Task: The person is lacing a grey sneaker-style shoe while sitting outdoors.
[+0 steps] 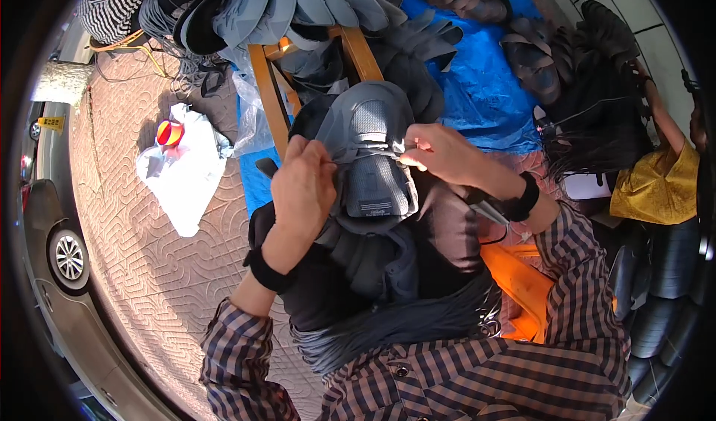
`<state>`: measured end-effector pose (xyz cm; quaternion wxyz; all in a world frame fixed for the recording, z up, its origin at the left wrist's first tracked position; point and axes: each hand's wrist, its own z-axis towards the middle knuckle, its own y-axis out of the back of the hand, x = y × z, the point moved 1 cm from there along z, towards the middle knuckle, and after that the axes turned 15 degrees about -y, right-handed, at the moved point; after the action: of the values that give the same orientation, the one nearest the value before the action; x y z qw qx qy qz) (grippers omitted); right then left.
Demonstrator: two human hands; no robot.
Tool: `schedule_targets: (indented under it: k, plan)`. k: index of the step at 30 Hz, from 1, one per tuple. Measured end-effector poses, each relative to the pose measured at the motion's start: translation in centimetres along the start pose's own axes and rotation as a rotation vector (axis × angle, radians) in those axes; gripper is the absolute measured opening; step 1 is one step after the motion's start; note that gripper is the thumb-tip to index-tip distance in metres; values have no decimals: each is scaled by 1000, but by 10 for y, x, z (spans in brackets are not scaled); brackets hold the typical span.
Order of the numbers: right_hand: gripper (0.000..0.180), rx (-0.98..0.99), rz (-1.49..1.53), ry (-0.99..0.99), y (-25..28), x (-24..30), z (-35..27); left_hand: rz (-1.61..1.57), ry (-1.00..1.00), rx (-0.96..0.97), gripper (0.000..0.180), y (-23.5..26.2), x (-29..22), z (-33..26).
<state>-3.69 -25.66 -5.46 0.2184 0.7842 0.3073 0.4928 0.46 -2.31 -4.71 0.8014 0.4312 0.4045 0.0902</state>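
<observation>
A grey shoe upper (344,126) with a mesh tongue lies over my lap, its tongue label toward me. Across its middle runs a grey shoelace (370,152). On the left side, my left hand (302,190) has its fingers closed at the lace, by the upper's edge. From the right, my right hand (450,155) pinches the lace between thumb and forefinger, close to the eyelets. The exact lace ends are hidden by my fingers. Over my lap hangs a thick bundle of dark grey laces (395,328), with more grey uppers (358,253) beneath the held one.
Beyond my hands stands a wooden stool (266,93) under stacked grey uppers (287,7). Blue sheeting (481,85) covers ground behind, with further piles. At left lie a white bag (183,190) and a red-yellow roll (170,133). To the right, another person's arm (664,111) shows.
</observation>
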Motion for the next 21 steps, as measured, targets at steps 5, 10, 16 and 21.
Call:
schedule_targets:
  k: [5,10,16,21]
  plan:
    - [26,118,96,73,6,5,0,81,11,78,10,7,-2,2]
    - [23,29,89,112,1,4,-18,-81,112,168,13,10,-8,10]
    - [21,-25,43,33,7,3,-20,17,-15,143,10,1,10,15]
    - [31,204,-53,119,29,-4,-17,-146,-95,247,12,8,48,9]
